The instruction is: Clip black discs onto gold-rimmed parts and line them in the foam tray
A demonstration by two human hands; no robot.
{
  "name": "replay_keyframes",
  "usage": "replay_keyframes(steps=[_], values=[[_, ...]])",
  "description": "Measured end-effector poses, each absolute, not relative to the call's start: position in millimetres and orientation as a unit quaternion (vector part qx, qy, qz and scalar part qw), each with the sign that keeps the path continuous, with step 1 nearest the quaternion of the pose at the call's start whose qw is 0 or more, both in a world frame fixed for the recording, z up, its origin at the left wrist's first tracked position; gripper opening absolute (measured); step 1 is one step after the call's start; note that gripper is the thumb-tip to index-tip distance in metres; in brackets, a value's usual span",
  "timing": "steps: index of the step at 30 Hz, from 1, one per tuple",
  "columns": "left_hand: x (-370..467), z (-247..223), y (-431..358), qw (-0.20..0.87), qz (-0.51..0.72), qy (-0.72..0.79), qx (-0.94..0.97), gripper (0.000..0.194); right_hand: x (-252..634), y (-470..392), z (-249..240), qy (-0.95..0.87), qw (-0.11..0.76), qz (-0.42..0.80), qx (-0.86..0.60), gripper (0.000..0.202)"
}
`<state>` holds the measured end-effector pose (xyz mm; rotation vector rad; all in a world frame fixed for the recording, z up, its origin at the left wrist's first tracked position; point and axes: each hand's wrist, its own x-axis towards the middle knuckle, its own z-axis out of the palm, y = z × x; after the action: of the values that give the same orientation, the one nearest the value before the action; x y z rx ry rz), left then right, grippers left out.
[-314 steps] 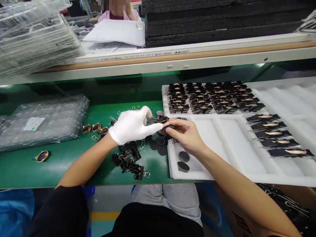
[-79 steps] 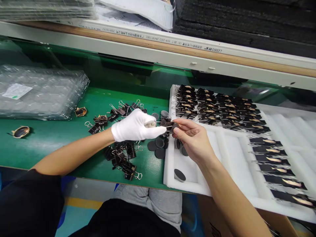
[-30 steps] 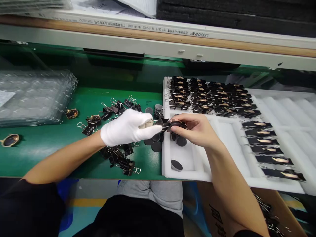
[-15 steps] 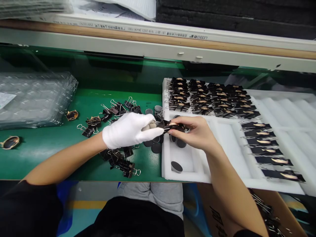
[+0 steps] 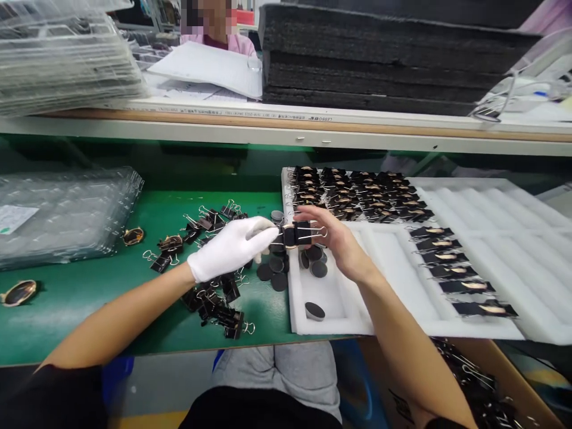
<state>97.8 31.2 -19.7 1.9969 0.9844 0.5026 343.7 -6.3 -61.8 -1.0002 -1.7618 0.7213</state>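
My left hand (image 5: 236,244), in a white glove, pinches one end of a clamped piece (image 5: 289,236) made of a round gold-rimmed part with black binder clips. Bare and spread, my right hand (image 5: 328,235) is at the piece's other end, its fingers apart around the wire handles of the clip (image 5: 304,233). Black discs (image 5: 279,281) lie below on the green table. More discs (image 5: 318,269) rest in the white foam tray (image 5: 330,298). Loose binder clips (image 5: 208,301) are heaped beside my left wrist.
Clipped pieces (image 5: 366,193) stand in rows on the tray, with a column of others (image 5: 451,271) to the right. Clear plastic trays (image 5: 67,214) and gold-rimmed parts (image 5: 18,293) lie left. A shelf (image 5: 223,128) crosses behind; a person (image 5: 243,44) sits beyond.
The view has tilted up, showing more beyond the shelf. My right hand's fingers have opened off the piece, and the clip's wire handles now show.
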Motion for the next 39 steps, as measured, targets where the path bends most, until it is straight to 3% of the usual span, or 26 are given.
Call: replay_keyframes(steps=[2,6,14,25,30,34,39], values=[[97.1,-18.9,29.9,0.365,0.2,0.394,0.819,0.035,333.4,-5.7,-62.6,-0.65,0.488,0.336,-0.476,0.081],[97.7,-19.4,26.8,0.334,0.18,0.383,0.843,0.034,318.5,-5.0,-66.0,-0.642,0.471,0.196,-0.573,0.072],[104.6,-19.3,14.1,0.277,0.183,0.389,0.859,0.036,314.5,-12.1,-68.4,-0.665,0.483,0.085,-0.564,0.055],[102.6,-26.7,13.8,0.211,0.219,0.366,0.88,0.032,307.9,-13.7,-72.8,-0.724,0.411,0.01,-0.554,0.059],[103.2,-26.8,8.8,0.188,0.219,0.352,0.89,0.03,317.5,-38.4,-49.7,-0.759,0.352,0.039,-0.547,0.035],[102.2,-32.9,4.2,0.164,0.187,0.31,0.918,0.031,334.6,-62.8,-36.4,-0.84,0.315,0.136,-0.421,0.043],[99.7,-36.9,6.8,0.114,0.187,0.242,0.945,0.048,395.0,-70.5,-30.0,-0.824,0.34,0.155,-0.425,0.021]])
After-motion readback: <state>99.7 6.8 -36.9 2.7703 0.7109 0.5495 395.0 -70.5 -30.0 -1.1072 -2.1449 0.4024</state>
